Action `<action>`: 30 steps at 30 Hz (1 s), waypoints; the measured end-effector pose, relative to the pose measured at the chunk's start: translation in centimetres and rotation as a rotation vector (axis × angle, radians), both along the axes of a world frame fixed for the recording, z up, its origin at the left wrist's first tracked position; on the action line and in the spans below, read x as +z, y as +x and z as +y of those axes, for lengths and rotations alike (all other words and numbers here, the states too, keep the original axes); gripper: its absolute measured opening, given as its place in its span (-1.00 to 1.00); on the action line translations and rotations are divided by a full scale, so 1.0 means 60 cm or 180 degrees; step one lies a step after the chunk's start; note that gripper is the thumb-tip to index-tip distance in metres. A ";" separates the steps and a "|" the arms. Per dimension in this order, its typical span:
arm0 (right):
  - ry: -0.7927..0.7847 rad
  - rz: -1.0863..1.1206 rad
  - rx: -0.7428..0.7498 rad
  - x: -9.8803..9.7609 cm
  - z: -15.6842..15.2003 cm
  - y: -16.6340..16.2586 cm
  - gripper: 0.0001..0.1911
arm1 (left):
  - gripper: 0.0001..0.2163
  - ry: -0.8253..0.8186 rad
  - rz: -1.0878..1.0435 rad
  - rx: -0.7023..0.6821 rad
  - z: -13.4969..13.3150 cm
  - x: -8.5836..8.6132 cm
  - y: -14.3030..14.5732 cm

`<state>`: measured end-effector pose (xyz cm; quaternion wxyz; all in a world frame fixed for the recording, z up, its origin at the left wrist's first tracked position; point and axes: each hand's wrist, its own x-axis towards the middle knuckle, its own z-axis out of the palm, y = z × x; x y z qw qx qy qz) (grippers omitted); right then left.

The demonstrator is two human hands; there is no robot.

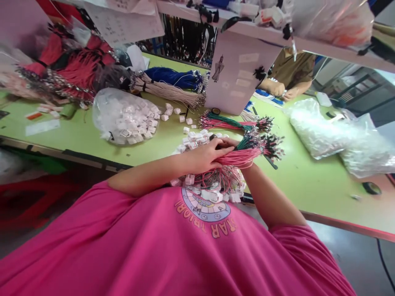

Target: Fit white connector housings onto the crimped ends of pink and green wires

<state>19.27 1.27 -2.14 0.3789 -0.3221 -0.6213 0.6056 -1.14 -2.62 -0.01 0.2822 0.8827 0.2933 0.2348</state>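
The single head-worn camera looks forward and down over the shirt (pixel 197 246), close on the left hand (pixel 205 156) and cords (pixel 247 154), across the table (pixel 308 185) to the far shelf (pixel 308 44), horizon sloping down right.

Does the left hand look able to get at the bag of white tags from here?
Probably yes: only table and loose tags lie between the left hand and the bag. But the hand grips the cords and would have to let go.
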 end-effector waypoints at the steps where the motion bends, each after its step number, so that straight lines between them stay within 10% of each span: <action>1: -0.0030 0.0138 0.0026 0.002 -0.006 0.002 -0.53 | -0.33 0.0067 0.0095 0.0003 -0.005 0.003 -0.004; 6: -0.0309 0.0525 0.0292 0.002 -0.022 0.003 -0.36 | 0.07 -0.0726 -0.0751 0.0482 0.022 -0.005 -0.029; 8: -0.0301 0.0426 0.0185 -0.002 -0.022 0.003 -0.39 | 0.05 -0.1283 -0.1445 0.1036 0.051 -0.012 -0.032; 14: 0.0191 0.0033 -0.0318 -0.031 -0.014 -0.002 -0.30 | -0.31 -0.2553 -0.1495 0.0625 0.078 -0.020 -0.013; 20: 0.1432 -0.1399 -0.0909 -0.043 -0.064 0.036 -0.52 | -0.12 -0.1408 -0.1888 0.0846 0.021 -0.023 0.001; 25: 0.1707 -0.2564 -0.0169 0.049 -0.155 0.097 -0.77 | -0.18 -0.0431 -0.1478 0.0829 0.007 -0.021 0.005; 30: 0.0800 -0.1245 -0.0668 0.103 -0.165 0.039 -0.57 | -0.19 0.0658 -0.1368 0.0531 0.012 -0.031 0.022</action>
